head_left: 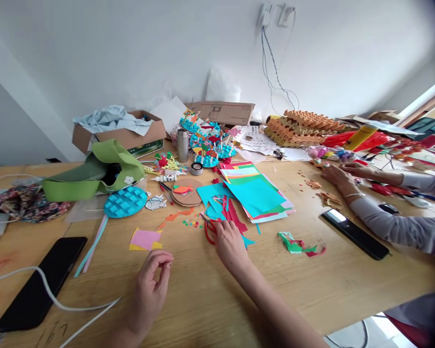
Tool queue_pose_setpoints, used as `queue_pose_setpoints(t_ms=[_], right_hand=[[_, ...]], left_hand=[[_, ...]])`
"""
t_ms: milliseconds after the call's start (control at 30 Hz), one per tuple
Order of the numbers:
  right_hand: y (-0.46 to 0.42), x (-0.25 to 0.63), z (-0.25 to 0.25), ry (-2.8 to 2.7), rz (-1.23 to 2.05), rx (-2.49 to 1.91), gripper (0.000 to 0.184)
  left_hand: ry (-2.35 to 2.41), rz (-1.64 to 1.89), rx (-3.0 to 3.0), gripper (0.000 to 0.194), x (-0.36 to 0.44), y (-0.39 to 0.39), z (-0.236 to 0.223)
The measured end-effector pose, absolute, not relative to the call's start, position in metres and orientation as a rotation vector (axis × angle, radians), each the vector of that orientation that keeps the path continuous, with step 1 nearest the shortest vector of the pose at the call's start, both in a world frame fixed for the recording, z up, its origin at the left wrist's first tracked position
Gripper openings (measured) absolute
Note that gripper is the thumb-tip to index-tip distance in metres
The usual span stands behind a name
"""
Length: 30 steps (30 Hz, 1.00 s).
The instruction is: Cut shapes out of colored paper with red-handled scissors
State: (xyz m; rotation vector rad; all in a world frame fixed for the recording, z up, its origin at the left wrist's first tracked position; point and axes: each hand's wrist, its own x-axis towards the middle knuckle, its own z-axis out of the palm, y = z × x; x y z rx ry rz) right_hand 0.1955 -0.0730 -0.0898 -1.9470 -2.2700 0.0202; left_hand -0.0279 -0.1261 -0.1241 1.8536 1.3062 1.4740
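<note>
My right hand (229,244) reaches forward over the wooden table (217,295), its fingers on the red-handled scissors (209,229) beside red and blue paper scraps (227,210). My left hand (151,286) hovers nearer to me, thumb and fingers pinched together; anything in the pinch is too small to make out. A pink and yellow paper piece (145,239) lies just beyond it. A stack of coloured paper sheets (256,192), turquoise on top, sits past the scissors.
A black phone (39,282) with a white cable (61,302) lies at left. A green felt bag (94,171), blue egg-tray disc (125,201), glue bottle (166,178), metal flask (182,144) and cardboard boxes stand behind. Another person's hands (339,175) work at right, near a second phone (355,233).
</note>
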Motion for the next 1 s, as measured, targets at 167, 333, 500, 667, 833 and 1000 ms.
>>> queue_pose_setpoints(t_ms=[167, 333, 500, 667, 833, 1000], right_hand=[[-0.065, 0.2, -0.088, -2.24, 0.006, -1.995, 0.023], [-0.105, 0.227, -0.085, -2.139, 0.004, -1.891, 0.035], [-0.189, 0.257, -0.119, -2.336, -0.056, -1.647, 0.057], [-0.213, 0.229, -0.134, -2.452, 0.092, -1.615, 0.08], [-0.161, 0.176, -0.12, -2.473, 0.28, -1.558, 0.081], [-0.107, 0.157, -0.102, -2.397, 0.143, -1.64, 0.058]], left_hand=[[1.313, 1.435, 1.899, 0.012, -0.023, -0.126, -0.118], [1.339, 1.459, 1.864, 0.01, -0.028, -0.124, -0.12], [1.317, 1.446, 1.853, 0.011, -0.028, -0.126, -0.12], [1.241, 1.412, 1.922, 0.014, -0.023, -0.128, -0.12], [1.256, 1.439, 1.971, 0.015, -0.024, -0.127, -0.116], [1.302, 1.449, 2.011, 0.016, -0.025, -0.127, -0.108]])
